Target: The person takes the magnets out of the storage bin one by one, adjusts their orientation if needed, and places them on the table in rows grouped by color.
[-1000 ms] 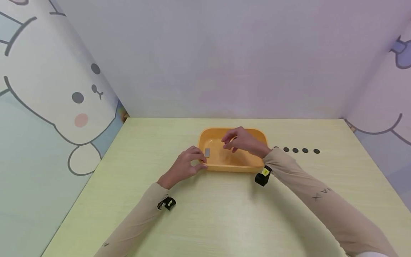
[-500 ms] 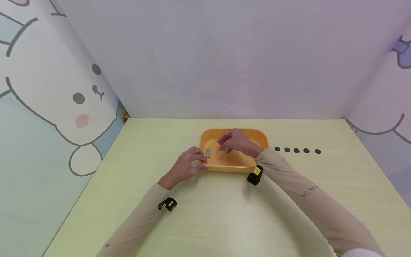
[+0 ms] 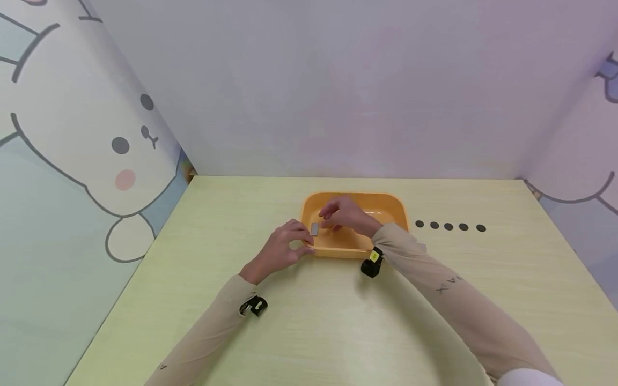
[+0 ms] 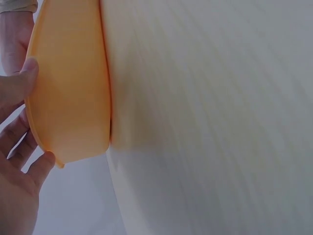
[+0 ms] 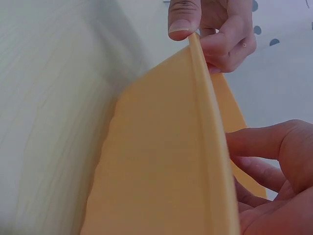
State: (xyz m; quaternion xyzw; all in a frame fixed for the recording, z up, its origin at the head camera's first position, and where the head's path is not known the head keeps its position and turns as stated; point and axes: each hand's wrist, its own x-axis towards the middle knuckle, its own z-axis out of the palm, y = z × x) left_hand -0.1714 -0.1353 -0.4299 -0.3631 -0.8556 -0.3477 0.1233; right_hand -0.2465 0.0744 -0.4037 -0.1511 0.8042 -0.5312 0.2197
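Observation:
My left hand grips the left front corner of an orange plastic tray, thumb on the near outer side and fingers over the rim. Inside, close to that hand, lies a small grey rectangular piece. My right hand hovers within the tray, just right of the piece, its fingers bent downward. In the right wrist view the tray's rim hides the tips of the right fingers. Whether they hold anything I cannot tell.
Several black discs lie in a row on the pale wooden table, right of the tray. A light grey piece shows partly from behind the right sleeve. A plain wall stands behind the table, with cartoon-printed side walls.
My right hand has moved left inside the tray, closer to the small grey piece. The black discs and another grey piece have come out from behind the right arm. The left hand keeps its grip.

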